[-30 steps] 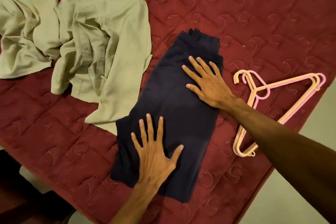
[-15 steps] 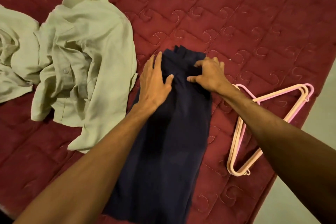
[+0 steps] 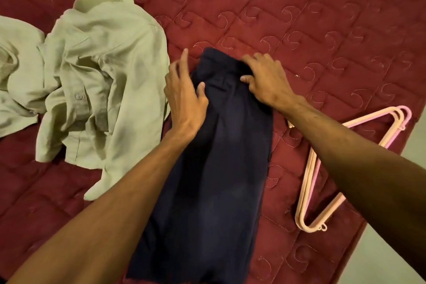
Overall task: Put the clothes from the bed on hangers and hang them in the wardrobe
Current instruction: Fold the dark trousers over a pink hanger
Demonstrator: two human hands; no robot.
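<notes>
Dark blue cloth is what both hands work on. The dark blue garment (image 3: 219, 157) lies folded in a long strip on the red bed cover (image 3: 299, 18), one end close to the person and the other end far from them. I judge that the step is still preparation: the garment is being made tidy at its far end, and no piece of clothing is on a hanger yet.

The hangers (image 3: 306, 187), pink and peach, lie together just to the right of the garment, partly under the right forearm. A pale green shirt (image 3: 103, 64) waits in a crumpled heap on the left.

The left hand (image 3: 184, 97) lies at the left edge of the far end. Its fingers are nearly straight and its thumb rests on the cloth, so it seems to press, not to clasp. The right hand (image 3: 267, 80) is at the far right corner with the fingers curled, and it pinches a fold of the cloth against the thumb.

The next move probably needs one hand free to reach a hanger, while the other keeps the fold together.
</notes>
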